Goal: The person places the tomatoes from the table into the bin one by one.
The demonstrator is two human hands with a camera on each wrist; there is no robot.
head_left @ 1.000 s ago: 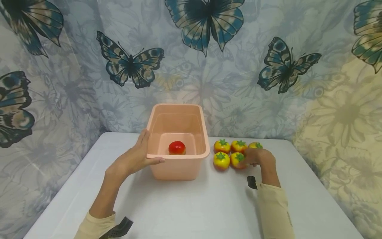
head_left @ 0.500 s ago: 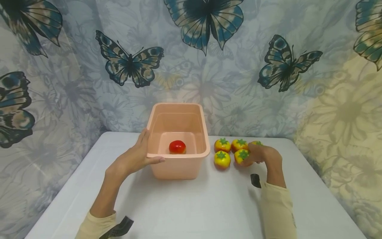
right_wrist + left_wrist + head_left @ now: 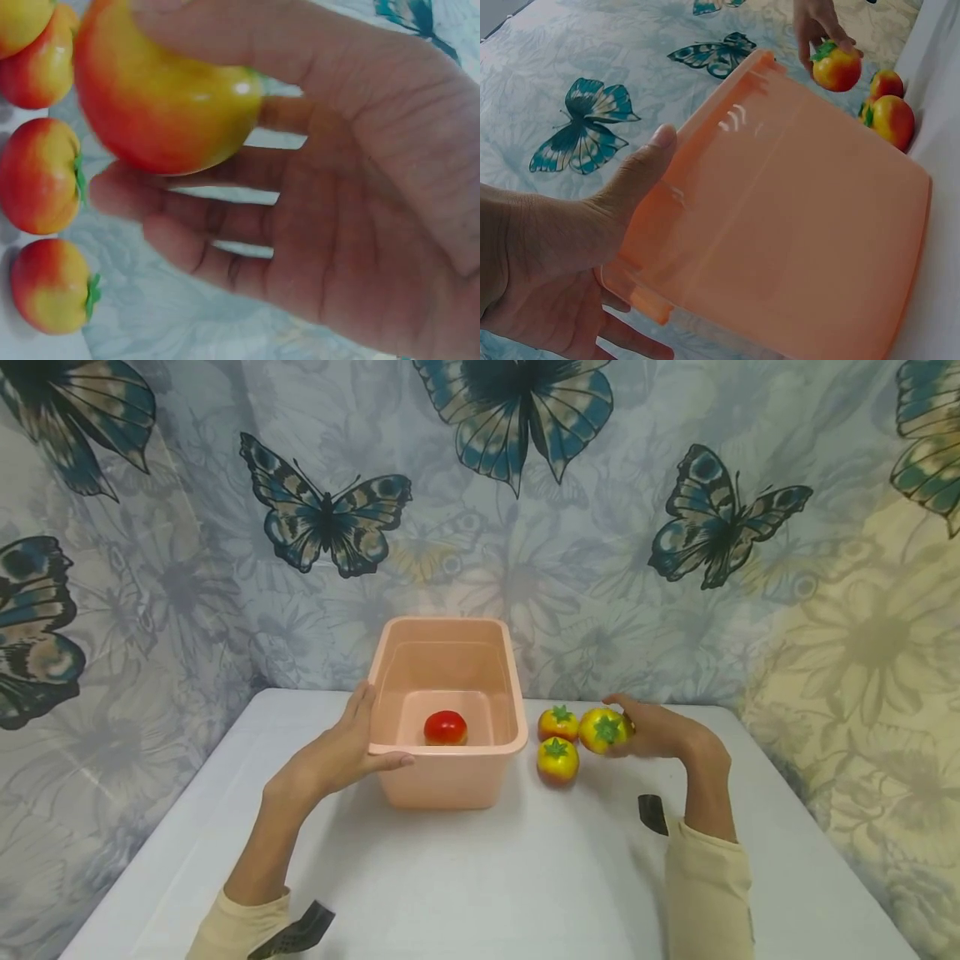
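My left hand (image 3: 330,764) rests with straight fingers along the left side of a peach-coloured plastic bin (image 3: 442,781), its thumb lying across the front just below the rim. In the left wrist view, the thumb and fingers spread around one corner. Inside the bin lies one red fruit (image 3: 446,727). My right hand (image 3: 663,731) holds a yellow-and-red persimmon (image 3: 606,731) with a green leafy cap, the thumb across it and fingers behind, as the right wrist view shows. Two more persimmons (image 3: 557,762) sit right of the bin; others are hidden behind the right hand in the head view.
Several loose persimmons (image 3: 41,176) show in the right wrist view. All this stands on a white table (image 3: 480,877), its back edge close to a butterfly-printed cloth (image 3: 570,635) that also runs down both sides.
My right hand has taken hold of the front persimmon, drawn it to the right and raised it off the table. My left hand and the bin have stayed put.
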